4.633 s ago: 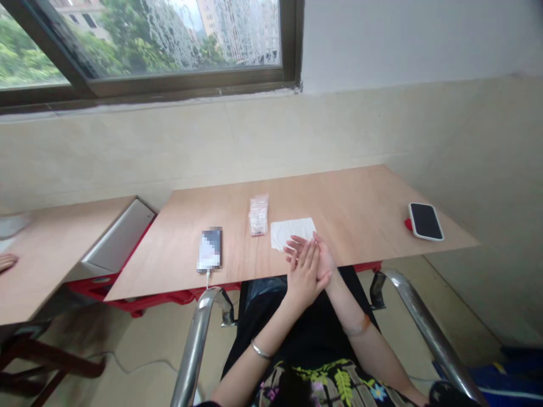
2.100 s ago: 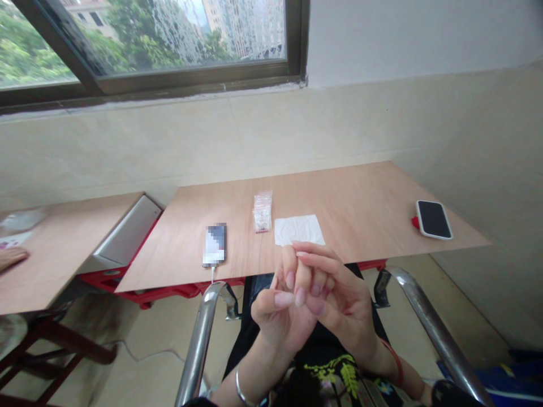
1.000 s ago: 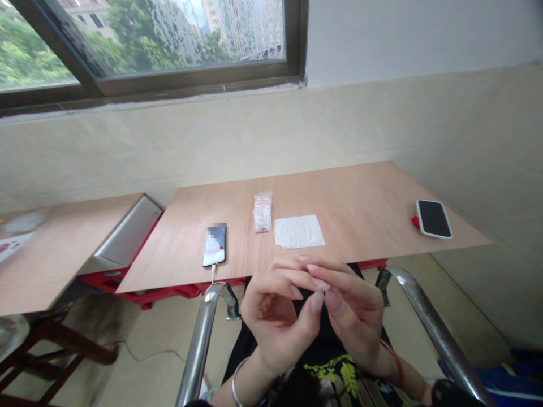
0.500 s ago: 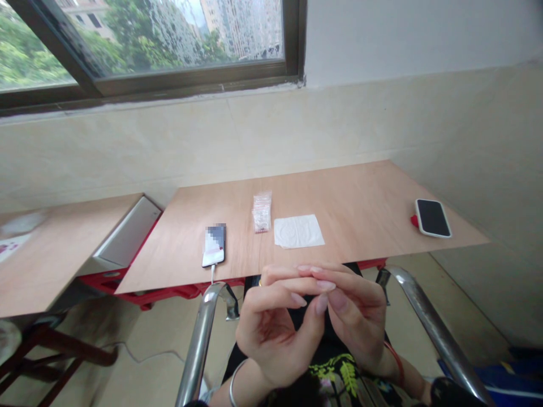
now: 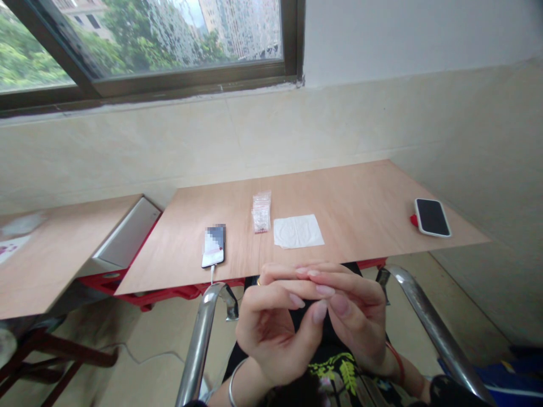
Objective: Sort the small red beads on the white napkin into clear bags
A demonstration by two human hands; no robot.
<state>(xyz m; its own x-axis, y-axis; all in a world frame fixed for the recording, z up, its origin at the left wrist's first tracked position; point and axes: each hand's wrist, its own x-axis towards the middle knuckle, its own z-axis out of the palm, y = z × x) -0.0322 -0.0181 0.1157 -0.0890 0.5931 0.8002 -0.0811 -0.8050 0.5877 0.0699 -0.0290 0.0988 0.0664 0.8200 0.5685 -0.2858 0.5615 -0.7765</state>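
In front of my lap, short of the table edge, my left hand (image 5: pixel 275 328) and my right hand (image 5: pixel 358 316) meet at the fingertips. The thumb and fingers of each are curled together in a pinch. Whatever lies between the tips, if anything, is too small or hidden to make out. A silver bangle (image 5: pixel 235 383) circles my left wrist, and a red cord (image 5: pixel 396 362) is on my right. Beyond the hands a white tissue (image 5: pixel 298 232) lies flat on the wooden table (image 5: pixel 348 198). Left of it is a stack of small clear plastic bags (image 5: pixel 261 213).
A phone (image 5: pixel 214 246) with a white cable lies on the table's left part; another phone (image 5: pixel 432 217) rests at the right on something red. Metal armrests (image 5: pixel 203 345) flank my lap. A second table (image 5: pixel 63 249) stands at the left, and a window (image 5: pixel 178 39) is above.
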